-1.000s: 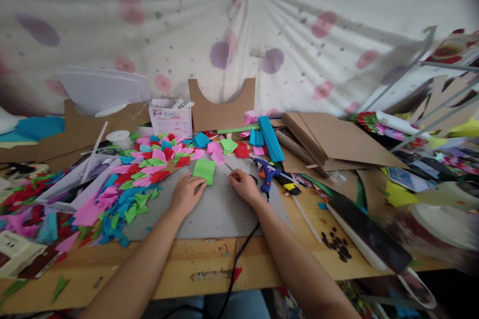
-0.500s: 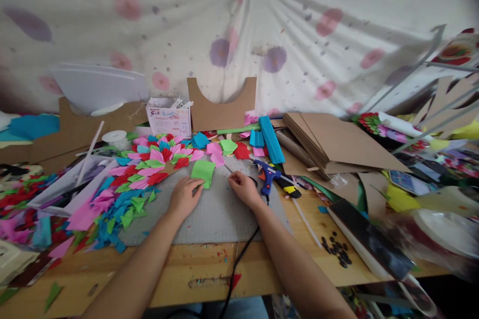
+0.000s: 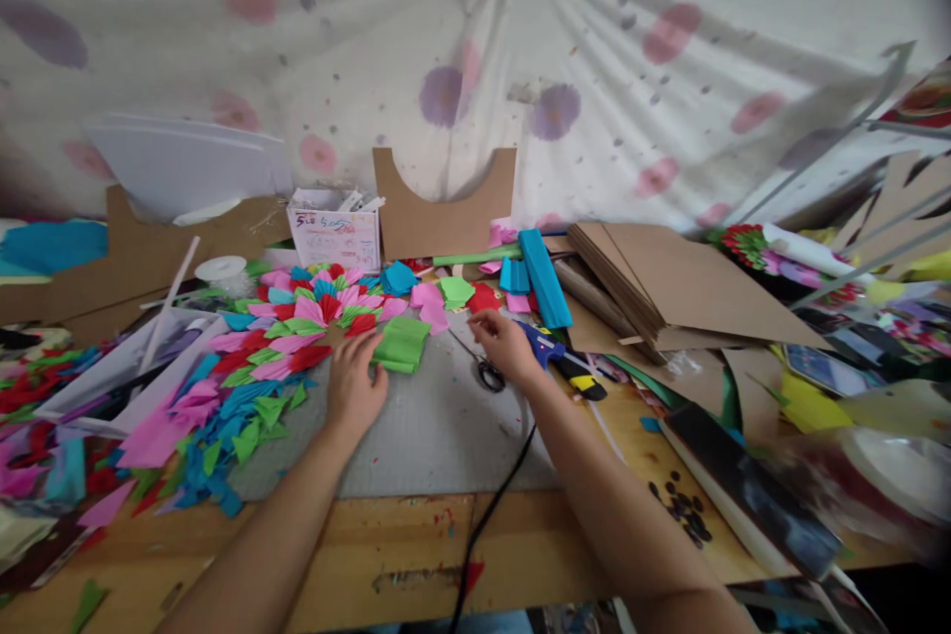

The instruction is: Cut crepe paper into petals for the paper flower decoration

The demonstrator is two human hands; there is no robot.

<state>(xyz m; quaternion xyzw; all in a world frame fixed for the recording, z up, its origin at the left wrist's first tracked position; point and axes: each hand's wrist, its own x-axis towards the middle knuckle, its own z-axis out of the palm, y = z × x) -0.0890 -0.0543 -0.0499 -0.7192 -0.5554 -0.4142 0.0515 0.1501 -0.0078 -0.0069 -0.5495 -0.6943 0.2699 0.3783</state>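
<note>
A folded piece of green crepe paper lies on the grey work mat. My left hand rests at its left edge, thumb apart from the fingers, not gripping it. My right hand hovers over the mat to the right of the paper, fingers loosely bent, with nothing visible in them. Just below its fingers lie small scissors with dark handles. The blue glue gun is right behind that hand, partly hidden by it.
Colourful paper petals cover the left side near a white tray. Rolled blue crepe paper and stacked cardboard lie behind to the right. A yellow-black cutter, black discs and a cable are nearer.
My left hand has drawn back left from the green paper, its thumb coming away. My right hand has moved up and right, uncovering more of the scissors. The view has shifted slightly.
</note>
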